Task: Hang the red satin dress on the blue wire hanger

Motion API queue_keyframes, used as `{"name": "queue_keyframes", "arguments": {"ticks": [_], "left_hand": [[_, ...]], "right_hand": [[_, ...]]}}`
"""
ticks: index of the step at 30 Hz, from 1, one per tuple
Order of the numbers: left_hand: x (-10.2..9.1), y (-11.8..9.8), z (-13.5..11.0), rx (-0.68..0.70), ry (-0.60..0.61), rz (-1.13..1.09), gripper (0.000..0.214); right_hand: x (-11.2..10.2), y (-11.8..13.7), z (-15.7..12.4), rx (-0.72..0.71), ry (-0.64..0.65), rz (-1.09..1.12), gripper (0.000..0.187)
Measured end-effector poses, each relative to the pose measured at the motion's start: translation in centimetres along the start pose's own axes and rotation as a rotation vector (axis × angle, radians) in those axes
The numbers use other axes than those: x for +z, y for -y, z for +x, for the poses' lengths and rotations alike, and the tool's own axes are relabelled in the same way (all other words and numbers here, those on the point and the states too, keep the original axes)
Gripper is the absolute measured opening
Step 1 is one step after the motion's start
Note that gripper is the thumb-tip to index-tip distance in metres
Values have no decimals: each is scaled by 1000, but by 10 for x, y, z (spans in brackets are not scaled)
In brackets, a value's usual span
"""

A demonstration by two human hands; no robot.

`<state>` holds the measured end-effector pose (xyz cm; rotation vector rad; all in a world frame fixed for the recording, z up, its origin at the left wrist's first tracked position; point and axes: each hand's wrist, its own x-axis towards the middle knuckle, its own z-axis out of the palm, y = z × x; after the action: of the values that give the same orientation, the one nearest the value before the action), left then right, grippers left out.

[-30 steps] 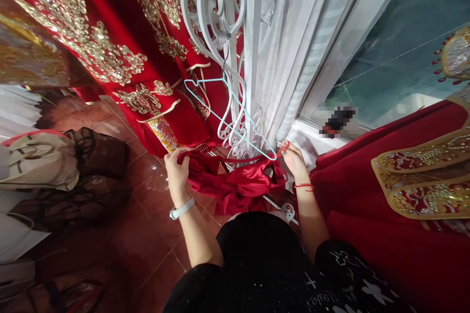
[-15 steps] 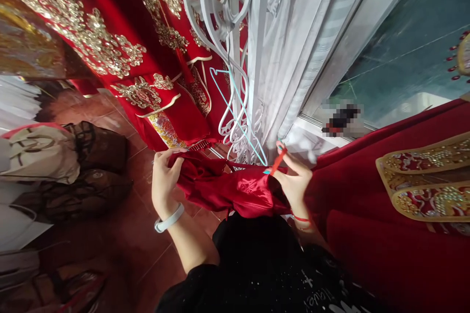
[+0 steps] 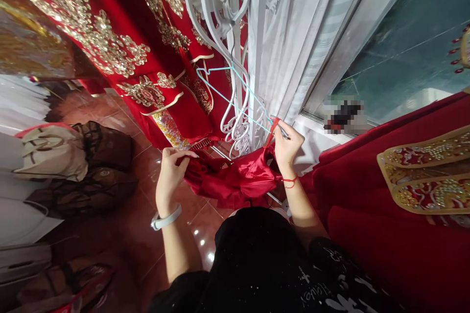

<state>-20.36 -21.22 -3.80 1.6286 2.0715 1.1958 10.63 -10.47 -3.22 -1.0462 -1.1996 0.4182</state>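
A shiny dark red satin garment hangs between my two hands, in front of my body. My left hand pinches its left end between thumb and fingers. My right hand is closed on a thin red strap of the garment, right at the right end of a light blue clothes hanger. The strap lies against the hanger's tip; whether it is looped over it I cannot tell. The hanger's hook hangs from a white scrolled metal rack.
Red garments with gold beadwork hang at the left. A red garment with gold panels is at the right, below a window. White curtains stand behind the rack. Bags sit on the red tiled floor.
My right hand has moved up with the strap to the hanger's right end. The hanger has tilted, that end rising. My left hand keeps its pinch, shifted slightly right.
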Motion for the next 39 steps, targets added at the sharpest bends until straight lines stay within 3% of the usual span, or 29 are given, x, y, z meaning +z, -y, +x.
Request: {"name": "queue_keyframes", "arguments": {"ticks": [6, 14, 20, 26, 29, 32, 34, 36, 39], "left_hand": [[-3, 26, 15, 36, 135, 85, 15], [-1, 58, 17, -4, 363, 372, 12], [11, 64, 16, 49, 114, 289, 17], [46, 55, 14, -312, 135, -294, 29], [51, 54, 19, -365, 116, -412, 31], [41, 54, 28, -413, 116, -503, 33], [29, 53, 35, -421, 112, -591, 44], [15, 50, 44, -350, 77, -641, 62], [-3, 38, 58, -149, -77, -623, 84]], "right_hand": [[-9, -7, 21, -15, 219, -74, 21], [0, -11, 24, -7, 320, -29, 11], [-3, -7, 34, 31, 375, 36, 8], [-14, 4, 49, -56, 403, 1, 9], [-17, 11, 56, -70, 375, -27, 16], [-20, 19, 65, -100, 441, -58, 5], [-24, 22, 72, -123, 479, -86, 15], [-29, 22, 82, -130, 485, -113, 27], [-37, 16, 103, -128, 491, -129, 21]]}}
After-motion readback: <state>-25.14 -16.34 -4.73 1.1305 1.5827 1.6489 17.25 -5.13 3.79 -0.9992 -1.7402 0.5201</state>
